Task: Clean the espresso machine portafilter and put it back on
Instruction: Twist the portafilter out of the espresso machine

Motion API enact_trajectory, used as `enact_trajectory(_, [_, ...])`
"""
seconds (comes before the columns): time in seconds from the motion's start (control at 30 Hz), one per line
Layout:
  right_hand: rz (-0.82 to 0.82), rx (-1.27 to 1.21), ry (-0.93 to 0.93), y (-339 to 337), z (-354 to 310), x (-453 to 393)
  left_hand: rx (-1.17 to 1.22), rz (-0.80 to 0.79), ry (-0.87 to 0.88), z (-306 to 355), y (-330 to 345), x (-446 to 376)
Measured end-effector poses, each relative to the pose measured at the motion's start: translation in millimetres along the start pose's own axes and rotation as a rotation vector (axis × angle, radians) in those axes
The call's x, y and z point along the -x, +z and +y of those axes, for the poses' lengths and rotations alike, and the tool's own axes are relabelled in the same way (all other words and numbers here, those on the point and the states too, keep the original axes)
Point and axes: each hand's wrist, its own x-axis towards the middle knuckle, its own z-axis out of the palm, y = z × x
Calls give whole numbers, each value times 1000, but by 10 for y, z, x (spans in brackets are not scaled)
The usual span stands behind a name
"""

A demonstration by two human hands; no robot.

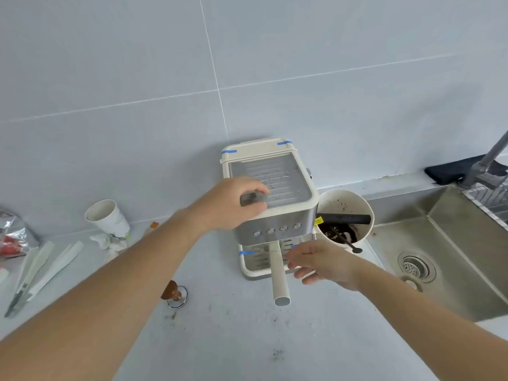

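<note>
In the head view, the espresso machine point(270, 193) stands at the centre of the frame against the tiled wall, with the portafilter point(279, 273) seated under its front, cream handle pointing toward the bottom of the frame over the drip tray point(254, 266). The left hand point(229, 204) lies on the machine's upper left corner, fingers curled around a small blurred grey object I cannot identify. The right hand point(319, 264) hovers just right of the handle, fingers loosely spread and holding nothing, not touching it. Right of the machine, a knock box point(345, 218) holds dark grounds; the sink point(445, 259) fills the right edge. A tamper point(174, 292) lies on the counter at lower centre-left, a paper cup point(107, 218) at left.

Whether cleaning is already done cannot be told; the pose suggests either removal or a final lock-in. Either way, the next move calls for the right hand closing around the handle and twisting while the left braces the machine.
</note>
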Motion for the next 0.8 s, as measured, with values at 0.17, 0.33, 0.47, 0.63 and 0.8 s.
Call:
enact_trajectory(0.17, [129,-167,72,221,222,-229,-20,-30,23,7,134,-133])
enact_trajectory(0.33, [130,-416,154,413,320,-331,-149,-22,75,-19,190,-234])
enact_trajectory(0.47, [181,-590,185,540,351,-417,-224,15,141,-124,243,-292])
enact_trajectory(0.63, [166,-784,216,747,345,-483,-193,9,145,-224,291,-315])
enact_trajectory(0.8, [108,-851,209,785,405,-475,-164,28,142,-295,310,-335])
